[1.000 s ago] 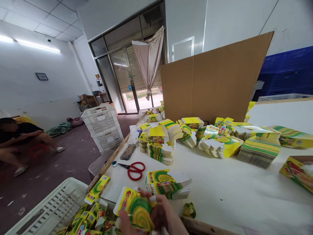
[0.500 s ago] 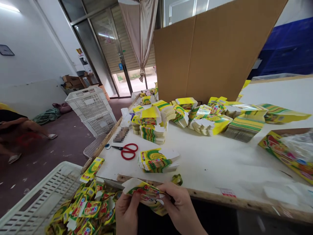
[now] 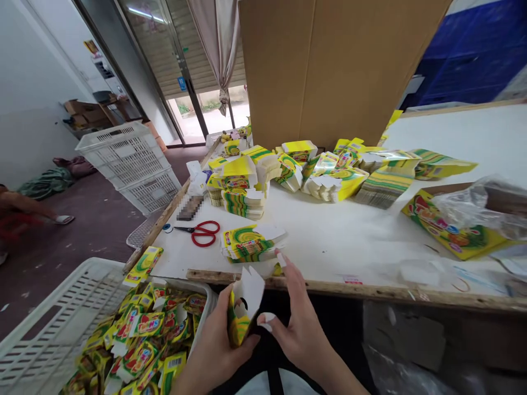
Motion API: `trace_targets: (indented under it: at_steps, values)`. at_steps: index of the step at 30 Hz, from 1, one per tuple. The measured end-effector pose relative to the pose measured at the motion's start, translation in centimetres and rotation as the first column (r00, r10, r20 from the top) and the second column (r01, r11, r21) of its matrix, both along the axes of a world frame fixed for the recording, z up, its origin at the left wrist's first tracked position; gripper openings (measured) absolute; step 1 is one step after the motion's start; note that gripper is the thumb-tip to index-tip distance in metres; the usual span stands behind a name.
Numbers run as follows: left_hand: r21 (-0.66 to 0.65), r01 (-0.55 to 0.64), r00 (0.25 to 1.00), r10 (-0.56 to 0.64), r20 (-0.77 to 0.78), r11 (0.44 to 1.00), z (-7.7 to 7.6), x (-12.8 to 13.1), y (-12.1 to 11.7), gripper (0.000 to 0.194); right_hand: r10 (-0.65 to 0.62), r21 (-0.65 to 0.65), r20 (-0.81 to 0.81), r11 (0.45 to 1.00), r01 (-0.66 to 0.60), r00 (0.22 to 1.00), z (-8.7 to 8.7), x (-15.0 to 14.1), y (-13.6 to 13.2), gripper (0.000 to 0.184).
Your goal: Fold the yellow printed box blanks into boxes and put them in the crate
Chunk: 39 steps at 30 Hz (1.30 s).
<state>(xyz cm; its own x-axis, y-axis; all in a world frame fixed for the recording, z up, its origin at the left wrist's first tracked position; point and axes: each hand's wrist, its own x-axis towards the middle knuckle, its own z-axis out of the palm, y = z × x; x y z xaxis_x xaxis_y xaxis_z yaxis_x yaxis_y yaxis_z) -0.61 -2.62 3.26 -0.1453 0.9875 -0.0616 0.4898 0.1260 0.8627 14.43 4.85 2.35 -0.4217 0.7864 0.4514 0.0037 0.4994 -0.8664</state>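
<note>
My left hand [image 3: 216, 343] grips a small yellow-green carton [image 3: 239, 323], squeezed open into a box shape. Its white end flaps stand up, and the mouth faces upward. To the right of the carton, my right hand [image 3: 302, 326] has its thumb and fingers spread, with nothing between them. White coverings show on its thumb tip and one fingertip. Just past those fingertips, a small yellow piece [image 3: 277, 269] lies at the table edge, partly hidden. Behind it is a stack of flattened cartons [image 3: 247, 245] on the white table [image 3: 321, 233].
Red-handled scissors [image 3: 205, 233] lie at left. A white crate [image 3: 53, 288] full of filled cartons [image 3: 144, 323] stands below the table's left corner. More carton stacks [image 3: 242, 203] line the back before a cardboard sheet [image 3: 337, 71]. A printed box [image 3: 448, 230] sits at right.
The carton, flat between both hands before, is now opened out in my left hand. My right hand has let go and spread its fingers. The camera view has tilted down and turned right.
</note>
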Motion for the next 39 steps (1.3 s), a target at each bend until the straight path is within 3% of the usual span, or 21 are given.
trace_targets:
  at_steps: [1,2,4,6,7,8,9,11,14,16,18,20,23,28,31,34,36,39]
  values:
    - [0.001,-0.009,0.999,0.009,-0.05,1.0,-0.4,0.2,-0.2,0.078,0.039,-0.165,-0.06,0.985,-0.048,0.997,-0.4,-0.1,-0.1,0.067]
    - [0.01,-0.004,0.996,0.005,-0.088,1.0,-0.7,0.3,-0.4,0.081,0.102,-0.333,-0.121,0.933,-0.138,0.987,-0.8,-0.3,-0.1,0.06]
    - [0.059,0.024,0.991,-0.016,-0.135,0.998,-1.1,0.5,-0.7,0.082,0.211,-0.596,-0.258,0.733,-0.328,0.943,-1.4,-0.8,0.0,0.053]
    - [0.12,0.053,0.986,-0.033,-0.166,0.991,-1.2,0.8,-0.6,0.074,0.251,-0.719,-0.348,0.547,-0.429,0.903,-1.9,-1.3,0.1,0.061]
    - [0.144,0.066,0.984,-0.041,-0.171,0.987,-1.1,0.9,-0.4,0.068,0.261,-0.739,-0.361,0.505,-0.445,0.895,-2.0,-1.4,0.1,0.067]
    - [0.152,0.078,0.985,-0.052,-0.167,0.985,-0.9,1.0,-0.2,0.062,0.274,-0.741,-0.356,0.5,-0.449,0.893,-2.1,-1.4,0.1,0.072]
    - [0.143,0.085,0.986,-0.063,-0.153,0.986,-0.7,1.0,0.0,0.058,0.291,-0.727,-0.333,0.527,-0.441,0.897,-2.2,-1.4,0.1,0.073]
    - [0.081,0.082,0.993,-0.075,-0.089,0.993,-0.4,0.9,0.4,0.055,0.331,-0.654,-0.24,0.64,-0.404,0.913,-2.2,-1.3,0.0,0.065]
    - [0.051,0.041,0.999,-0.042,0.022,0.998,-0.5,0.5,0.9,0.059,0.426,-0.452,-0.017,0.804,-0.387,0.905,-1.6,-0.9,-0.3,0.062]
    - [0.089,0.008,0.998,-0.014,0.058,0.996,-1.1,0.3,1.1,0.06,0.454,-0.335,0.144,0.858,-0.388,0.879,-1.1,-0.8,-0.3,0.067]
    - [0.089,-0.027,0.995,0.018,0.094,0.996,-1.7,0.2,1.2,0.061,0.425,-0.254,0.244,0.895,-0.366,0.872,-0.7,-0.7,0.0,0.059]
    - [0.051,-0.069,0.991,0.063,0.117,0.996,-2.1,0.1,1.3,0.065,0.397,-0.199,0.276,0.915,-0.352,0.875,-0.5,-0.6,0.6,0.049]
    - [-0.002,-0.107,0.994,0.107,0.039,0.994,-1.9,-0.3,1.2,0.066,0.432,-0.168,0.317,0.902,-0.399,0.844,-0.2,-0.2,1.6,0.043]
    - [-0.114,0.022,1.0,-0.02,0.018,0.993,-0.5,-0.9,0.9,0.07,0.521,-0.212,0.415,0.853,-0.478,0.746,0.7,0.8,3.1,0.037]
    - [-0.138,0.059,0.998,-0.055,0.033,0.989,-0.4,-0.5,0.8,0.076,0.569,-0.245,0.442,0.82,-0.517,0.693,0.9,1.0,3.5,0.037]
    - [-0.069,-0.02,0.999,0.017,-0.044,0.997,-0.9,0.0,1.0,0.073,0.518,-0.254,0.381,0.855,-0.452,0.766,0.3,0.4,2.8,0.032]
    - [0.02,-0.082,0.99,0.084,-0.116,0.996,-1.1,-0.2,1.1,0.072,0.44,-0.243,0.299,0.893,-0.379,0.847,-0.2,-0.4,2.1,0.042]
    - [0.102,-0.084,0.969,0.105,-0.223,0.991,-0.7,-2.2,0.8,0.064,0.399,-0.169,0.216,0.914,-0.369,0.891,-0.4,-1.4,2.4,0.06]
